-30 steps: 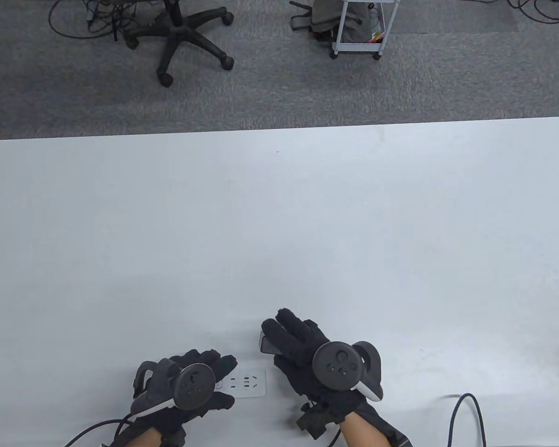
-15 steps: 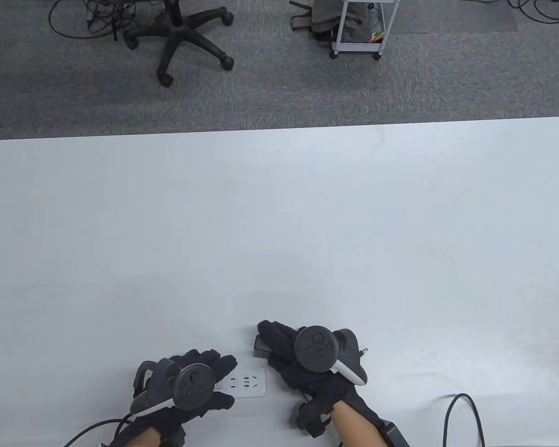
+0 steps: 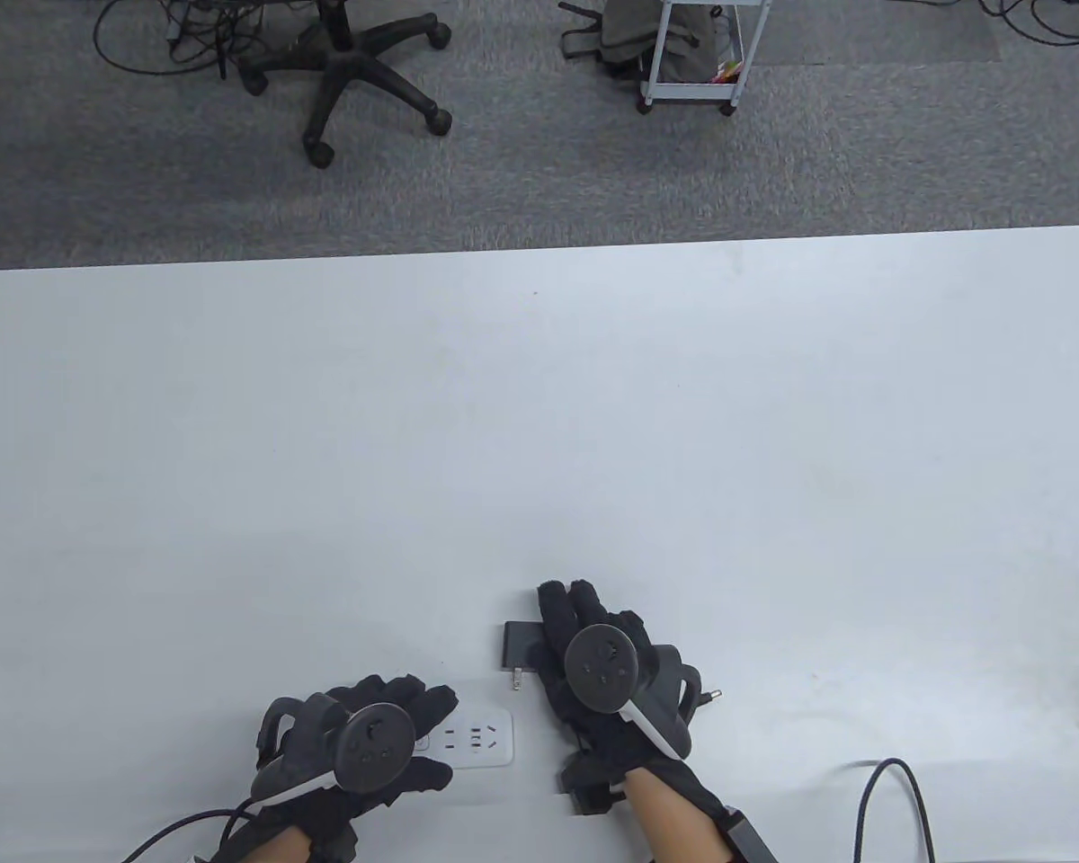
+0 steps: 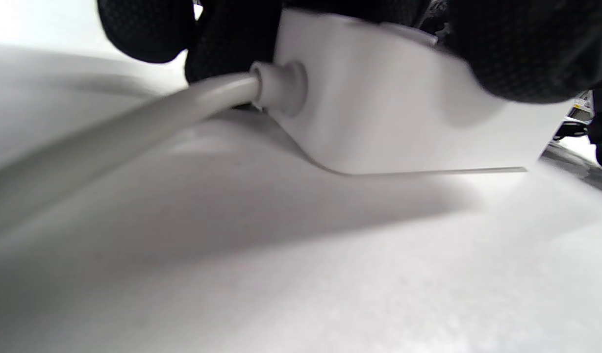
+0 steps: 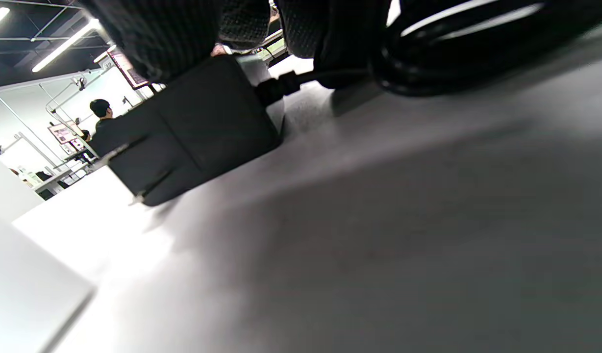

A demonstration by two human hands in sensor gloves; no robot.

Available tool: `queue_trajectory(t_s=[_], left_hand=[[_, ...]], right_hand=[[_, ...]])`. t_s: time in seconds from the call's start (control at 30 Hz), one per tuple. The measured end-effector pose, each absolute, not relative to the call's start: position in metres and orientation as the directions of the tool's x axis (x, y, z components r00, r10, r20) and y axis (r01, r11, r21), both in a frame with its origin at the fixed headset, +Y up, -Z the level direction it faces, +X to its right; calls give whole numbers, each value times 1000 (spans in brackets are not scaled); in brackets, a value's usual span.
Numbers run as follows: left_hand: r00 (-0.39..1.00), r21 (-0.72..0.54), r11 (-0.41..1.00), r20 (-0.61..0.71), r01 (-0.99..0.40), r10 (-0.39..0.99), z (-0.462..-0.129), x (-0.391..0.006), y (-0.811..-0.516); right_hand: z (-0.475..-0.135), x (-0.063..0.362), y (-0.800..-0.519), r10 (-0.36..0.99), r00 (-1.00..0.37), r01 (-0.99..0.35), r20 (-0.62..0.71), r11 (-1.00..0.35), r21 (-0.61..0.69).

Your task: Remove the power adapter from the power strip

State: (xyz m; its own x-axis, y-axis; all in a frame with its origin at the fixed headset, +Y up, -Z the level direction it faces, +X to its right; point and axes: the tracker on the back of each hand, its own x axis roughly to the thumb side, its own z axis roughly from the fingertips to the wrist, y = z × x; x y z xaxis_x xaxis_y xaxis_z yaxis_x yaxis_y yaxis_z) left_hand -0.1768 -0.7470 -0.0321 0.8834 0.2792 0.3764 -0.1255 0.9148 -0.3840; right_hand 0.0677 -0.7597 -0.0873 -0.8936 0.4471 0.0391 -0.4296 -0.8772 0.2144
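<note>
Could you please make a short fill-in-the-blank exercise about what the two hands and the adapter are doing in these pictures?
1. The left hand presses the white power strip against the ____.
2. The right hand rests on the ____-coloured power adapter.
3. The adapter's prongs are ____ the power strip's sockets.
4. The white cable enters the power strip on the side shown in the ____ wrist view.

Missing words: table; black; out of; left

Left grip lies low near the bottom edge, fingers curled forward and down. Right grip lies palm-down, fingers stretched forward, forearm bare.
</note>
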Motion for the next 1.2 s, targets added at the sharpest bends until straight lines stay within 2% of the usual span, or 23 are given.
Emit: queue_trajectory(t_s=[0.23,0.4,0.53,0.63,0.8,0.9,1.2], left_hand=[[895,-334,939,390,-84,219,-28,-183,-743],[920,-172,966,313,-191,238,-28,-205,-730],[948,-92,979,247,-184,201,-28,-222,-722],[972,-38,992,199,-123,129,-29,-230,-719],[986,-69,994,139,-87,96,-34,-239,-725],[990,-79,995,120,-67,76,-34,-244,-728],[989,-115,989,102,-92,104,-36,-250,-731]], right_hand=[[-83,80,-732,567,-812,-552,141,-823,133],[-82,97,-721,535,-833,-525,141,-845,105],[-80,119,-723,484,-868,-475,110,-874,99],[-76,135,-732,460,-885,-451,71,-885,113],[-79,148,-747,419,-908,-411,-11,-883,226],[-79,143,-752,393,-920,-380,-8,-885,269],[-78,141,-752,396,-918,-382,0,-885,267]])
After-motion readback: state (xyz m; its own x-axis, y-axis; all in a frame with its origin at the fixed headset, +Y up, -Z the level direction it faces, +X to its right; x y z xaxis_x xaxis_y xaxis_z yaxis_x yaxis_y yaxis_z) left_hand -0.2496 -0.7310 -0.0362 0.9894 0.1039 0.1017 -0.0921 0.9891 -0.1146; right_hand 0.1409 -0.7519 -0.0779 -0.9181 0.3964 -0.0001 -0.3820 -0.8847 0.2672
